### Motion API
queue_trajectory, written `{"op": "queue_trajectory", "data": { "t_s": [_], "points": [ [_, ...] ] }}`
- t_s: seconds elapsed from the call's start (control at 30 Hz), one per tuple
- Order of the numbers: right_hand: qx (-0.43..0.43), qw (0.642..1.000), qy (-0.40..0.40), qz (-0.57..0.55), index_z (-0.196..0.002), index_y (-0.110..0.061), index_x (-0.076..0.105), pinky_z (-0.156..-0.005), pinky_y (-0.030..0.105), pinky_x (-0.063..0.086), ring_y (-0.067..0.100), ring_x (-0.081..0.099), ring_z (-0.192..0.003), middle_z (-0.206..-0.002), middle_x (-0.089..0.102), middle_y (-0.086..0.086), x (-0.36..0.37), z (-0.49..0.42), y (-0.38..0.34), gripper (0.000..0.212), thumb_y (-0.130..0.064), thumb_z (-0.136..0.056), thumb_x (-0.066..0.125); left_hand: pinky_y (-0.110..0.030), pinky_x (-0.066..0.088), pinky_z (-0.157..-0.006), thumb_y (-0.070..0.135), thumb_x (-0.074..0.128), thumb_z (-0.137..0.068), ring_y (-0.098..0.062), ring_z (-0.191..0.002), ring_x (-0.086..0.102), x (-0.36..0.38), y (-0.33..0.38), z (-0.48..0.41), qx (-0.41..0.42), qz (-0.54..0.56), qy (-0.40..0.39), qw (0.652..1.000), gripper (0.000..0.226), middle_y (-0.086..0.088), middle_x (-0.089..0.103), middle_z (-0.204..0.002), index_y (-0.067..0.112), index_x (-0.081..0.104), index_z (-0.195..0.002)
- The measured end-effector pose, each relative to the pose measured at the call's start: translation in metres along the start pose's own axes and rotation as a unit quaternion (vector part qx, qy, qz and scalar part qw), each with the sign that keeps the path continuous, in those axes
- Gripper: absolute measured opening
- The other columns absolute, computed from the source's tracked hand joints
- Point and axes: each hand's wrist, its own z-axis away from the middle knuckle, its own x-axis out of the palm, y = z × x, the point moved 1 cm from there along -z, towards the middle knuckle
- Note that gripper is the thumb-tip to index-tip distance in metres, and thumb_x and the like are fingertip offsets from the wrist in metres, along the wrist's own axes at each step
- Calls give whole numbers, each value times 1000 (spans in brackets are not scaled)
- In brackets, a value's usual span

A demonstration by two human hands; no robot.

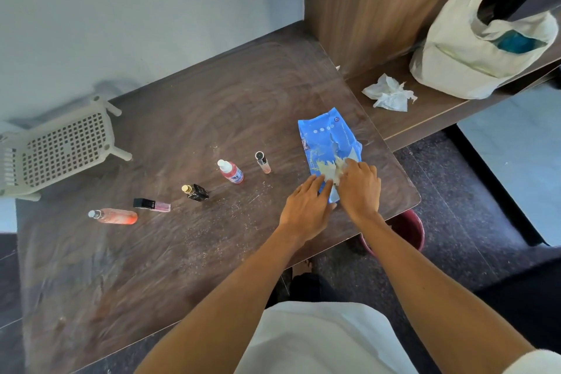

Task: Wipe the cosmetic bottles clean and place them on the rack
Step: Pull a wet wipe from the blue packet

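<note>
Fingers (pixel 326 188) of left hand (pixel 306 209) lie flat, pressing the blue wipes pack (pixel 329 146); right hand (pixel 361 188) pinches a wipe (pixel 332 171) at the pack opening. Pack writing too blurred to read. Left of the fingers, five cosmetic bottles (pixel 230 171) in a row, two lying, w/ pink liquid in some. Rack (pixel 65 146) far left, tipped over. Table edge (pixel 403 167) just right of the hands.

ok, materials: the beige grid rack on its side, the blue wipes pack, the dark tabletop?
Beige grid rack: looks like moulded plastic, matte; uniform square holes, rounded legs.
Blue wipes pack: thin flexible film, slightly glossy; it creases, with a torn opening.
Dark tabletop: probably wood-grain laminate, semi-gloss; printed-looking grain, soft window sheen, smear marks and crumbs. Solid wood can't be ruled out.
</note>
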Motion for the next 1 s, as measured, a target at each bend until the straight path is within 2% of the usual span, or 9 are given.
{"op": "queue_trajectory", "data": {
  "t_s": [0.13, 0.23, 0.47, 0.57, 0.67, 0.77, 0.83, 0.93, 1.0],
  "points": [
    [20, 997, 34, -66, -103, -12, 68, -73, 44, 52, 32, 57, -92, -94, 67, 8, -1, 3, 5, 25, -10, -87, 49, -43, 38, -115, 35, 39, -107, -22, -154, 19, -3, 0, 3, -22, 24, -16, 999, 58, -7, 27, -164, 10, 23, -157],
    [48, 986, 53, -151, -103, -17, 71, -78, 42, 53, 26, 62, -88, -96, 70, 4, 1, 9, 8, 28, -16, -83, 52, -44, 37, -116, 28, 36, -108, -19, -155, 14, -9, 1, 5, -33, 56, -33, 997, 57, -3, 21, -167, 11, 17, -159],
    [86, 946, 89, -299, -104, -16, 66, -80, 16, 42, 11, 55, -97, -112, 56, 1, -19, 41, -18, 16, -17, -90, 58, -48, 37, -115, 19, 36, -106, -19, -153, 22, -16, -11, 15, -55, 154, -56, 985, 58, 1, 17, -167, 14, 15, -160],
    [90, 928, 106, -346, -108, -15, 61, -80, 23, 50, 11, 61, -97, -108, 63, -1, -27, 51, -31, 17, -23, -95, 53, -48, 34, -117, 21, 33, -108, -20, -154, 20, -17, -21, 20, -48, 177, -72, 980, 56, 2, 15, -168, 14, 14, -160],
    [86, 917, 124, -368, -106, -18, 57, -70, 18, 50, 8, 63, -89, -98, 65, -5, -37, 61, -40, 13, -24, -99, 49, -46, 32, -118, 24, 34, -107, -23, -152, 25, -19, -31, 29, -43, 206, -69, 975, 56, 3, 16, -168, 16, 16, -160],
    [102, 904, 124, -396, -104, -27, 54, -73, 25, 55, 4, 65, -87, -95, 65, -12, -42, 67, -48, 7, -27, -99, 50, -39, 30, -119, 27, 38, -108, -21, -150, 31, -18, -44, 40, -62, 250, -25, 966, 54, -1, 27, -165, 16, 23, -159],
    [130, 894, 110, -414, -105, -25, 57, -76, 28, 56, 6, 66, -91, -98, 67, -8, -39, 70, -53, 9, -26, -98, 52, -37, 38, -115, 28, 43, -107, -23, -140, 46, -19, -51, 49, -105, 365, 25, 925, 51, -6, 45, -155, 17, 32, -156],
    [159, 883, 74, -435, -107, -22, 61, -82, 29, 55, 9, 66, -95, -101, 68, -7, -28, 78, -64, 13, -22, -96, 55, -34, 52, -99, 35, 50, -105, -22, -117, 67, -27, -57, 65, -172, 588, 63, 788, 47, -5, 66, -132, 18, 44, -149],
    [165, 885, 42, -433, -108, -21, 62, -83, 32, 55, 9, 66, -94, -101, 69, -6, -16, 86, -75, 15, -20, -95, 56, -31, 59, -87, 38, 52, -103, -18, -103, 73, -32, -63, 77, -185, 664, 70, 722, 42, -2, 73, -118, 20, 53, -141]
  ]
}}
